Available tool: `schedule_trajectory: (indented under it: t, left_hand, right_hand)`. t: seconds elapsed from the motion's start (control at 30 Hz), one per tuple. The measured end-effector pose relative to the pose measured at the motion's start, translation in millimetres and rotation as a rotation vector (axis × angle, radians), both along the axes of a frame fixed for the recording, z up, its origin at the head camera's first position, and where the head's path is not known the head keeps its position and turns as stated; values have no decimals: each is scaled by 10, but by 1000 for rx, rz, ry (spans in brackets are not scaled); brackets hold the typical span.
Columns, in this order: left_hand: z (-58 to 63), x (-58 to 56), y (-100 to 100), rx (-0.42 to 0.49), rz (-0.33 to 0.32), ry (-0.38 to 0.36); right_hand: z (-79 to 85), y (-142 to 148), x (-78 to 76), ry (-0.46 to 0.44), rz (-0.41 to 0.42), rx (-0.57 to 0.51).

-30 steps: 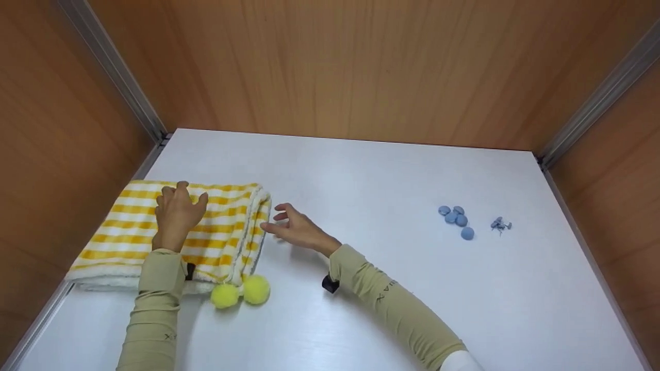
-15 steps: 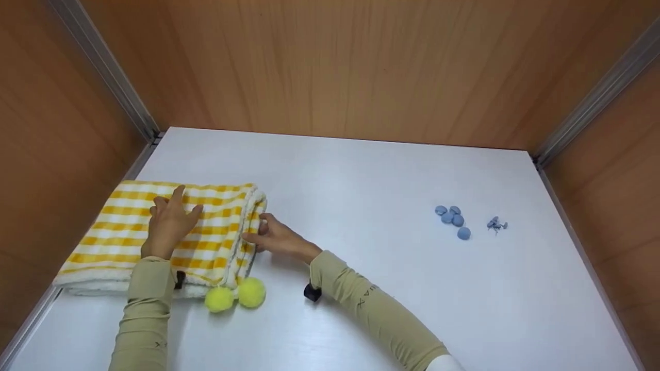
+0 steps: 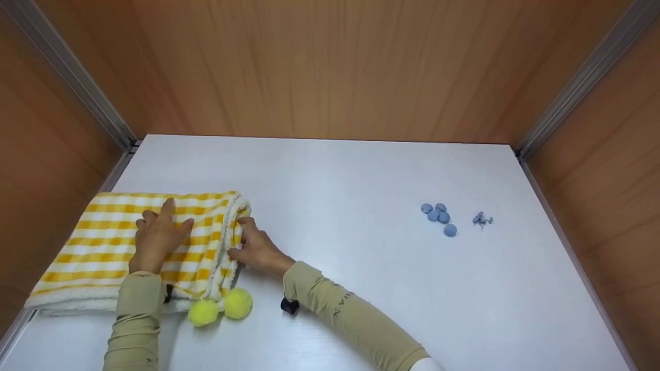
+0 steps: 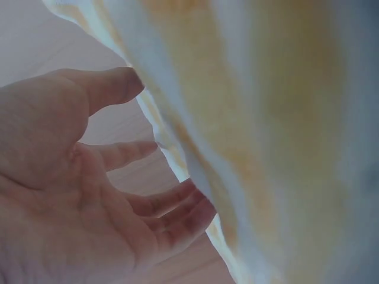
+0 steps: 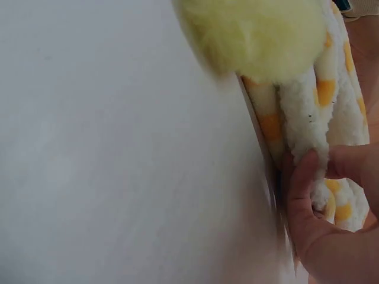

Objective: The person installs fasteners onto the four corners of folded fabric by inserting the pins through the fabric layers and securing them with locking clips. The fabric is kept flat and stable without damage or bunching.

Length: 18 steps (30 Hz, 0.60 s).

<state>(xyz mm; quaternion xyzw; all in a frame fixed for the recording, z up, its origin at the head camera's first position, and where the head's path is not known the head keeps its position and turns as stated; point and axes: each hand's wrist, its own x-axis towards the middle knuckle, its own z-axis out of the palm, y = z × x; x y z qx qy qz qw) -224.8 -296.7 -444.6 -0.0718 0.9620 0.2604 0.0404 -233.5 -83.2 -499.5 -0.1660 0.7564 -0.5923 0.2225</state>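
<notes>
A folded blanket (image 3: 100, 247), checked yellow and white with white fleece edging, lies at the left of the table. Two fluffy yellow pom-poms (image 3: 238, 303) hang from its near right corner. On top of the blanket rests my left hand (image 3: 159, 238), fingers spread; in the left wrist view its fingertips touch the cloth. My right hand (image 3: 260, 250) pinches the blanket's folded right edge. The right wrist view shows thumb and fingers on either side of the fleece layer (image 5: 302, 118), with a pom-pom (image 5: 254, 35) close to the camera.
Several round blue button-like discs (image 3: 433, 216) lie at the right of the white table (image 3: 335, 185). Beside them is a small pile of blue pin-like pieces (image 3: 482, 220). Wooden panels (image 3: 330, 67) stand behind and at both sides.
My right hand has moved left from beside the blanket and now pinches its right edge. The left hand stays on top, fingers a bit more spread. The whole view has shifted slightly.
</notes>
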Motion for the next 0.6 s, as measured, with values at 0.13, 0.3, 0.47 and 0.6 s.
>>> schedule_trajectory:
  t: [0.13, 0.3, 0.47, 0.6]
  left_hand:
    - [28, -5, 43, 14, 15, -46]
    - [62, 15, 136, 22, -7, -75]
    - [93, 45, 240, 25, -56, -97]
    - [109, 57, 300, 47, -106, -111]
  right_hand:
    - [11, 71, -23, 8, 17, 21]
    - [24, 219, -27, 25, 59, 10]
    - [30, 395, -29, 39, 87, -17]
    - [38, 562, -32, 38, 93, -35]
